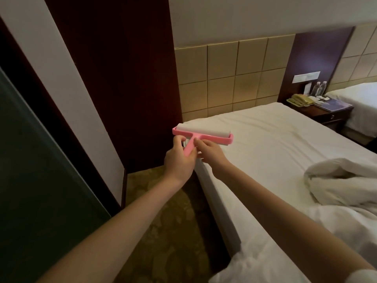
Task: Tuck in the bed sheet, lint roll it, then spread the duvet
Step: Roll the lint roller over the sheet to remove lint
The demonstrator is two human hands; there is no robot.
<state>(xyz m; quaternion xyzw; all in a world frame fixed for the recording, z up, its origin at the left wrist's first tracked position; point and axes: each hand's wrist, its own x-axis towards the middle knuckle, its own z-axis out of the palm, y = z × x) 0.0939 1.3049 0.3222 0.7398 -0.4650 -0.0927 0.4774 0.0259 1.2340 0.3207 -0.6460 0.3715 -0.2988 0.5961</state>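
Note:
A pink lint roller (204,134) with a wide white roll hovers over the head-end left corner of the bed. My left hand (179,158) grips its pink handle from below. My right hand (210,153) pinches the handle just under the crossbar. The white bed sheet (275,144) lies flat over the mattress with light wrinkles. A white duvet (342,184) is bunched in a heap at the near right of the bed, and part of it hangs over the near edge.
A tan padded headboard (228,78) backs the bed. A dark wooden panel (122,78) and a wall stand to the left, with patterned carpet (169,221) in the narrow gap. A nightstand (326,111) with a phone and bottles separates a second bed (361,103).

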